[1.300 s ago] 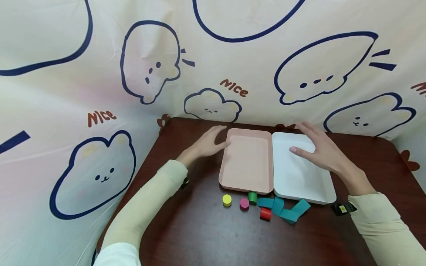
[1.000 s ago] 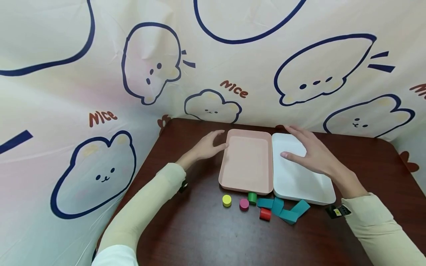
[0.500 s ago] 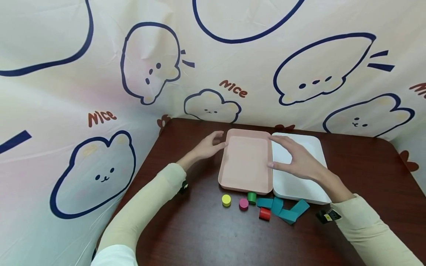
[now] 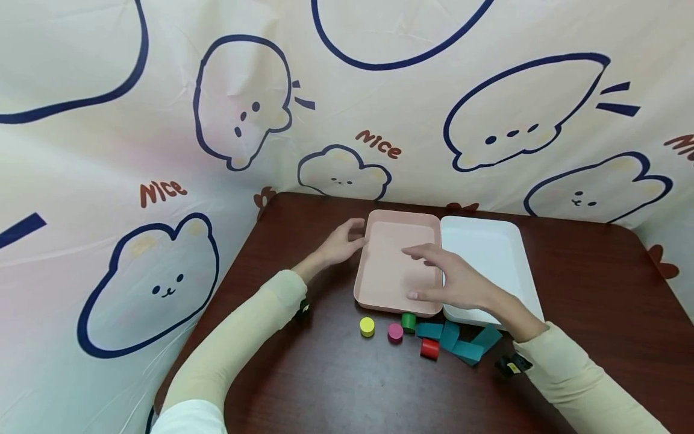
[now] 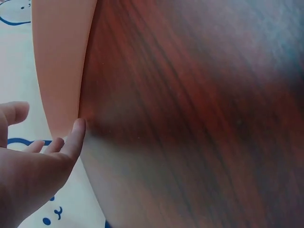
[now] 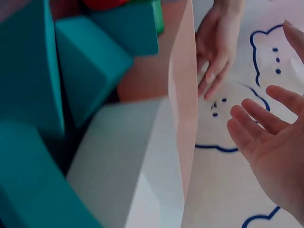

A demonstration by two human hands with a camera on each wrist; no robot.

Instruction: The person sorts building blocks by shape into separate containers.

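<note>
My left hand [image 4: 340, 242] is beside the left wall of a shallow pink tray [image 4: 387, 259], fingers loosely bent with nothing between them. In the left wrist view, fingertips of the left hand [image 5: 42, 171] come right up to the outer wall of the pink tray [image 5: 61, 61]. My right hand [image 4: 461, 282] hovers over the right part of the pink tray, thumb and fingers spread apart and holding nothing. Its wrist overlaps a white tray [image 4: 490, 241] that stands against the pink one. The right wrist view also shows the right hand [image 6: 275, 142] with relaxed fingers.
Before the trays lie a yellow cylinder [image 4: 367, 327], a magenta cylinder [image 4: 395, 333], a green cylinder [image 4: 408, 323], a red cylinder [image 4: 429, 349] and several teal blocks [image 4: 468, 352]. A patterned curtain [image 4: 423, 150] hangs behind the dark wooden table [image 4: 336, 386].
My right hand has moved left and nearer, from over the white tray to over the pink one. The left hand has shifted only slightly; trays and blocks stay put.
</note>
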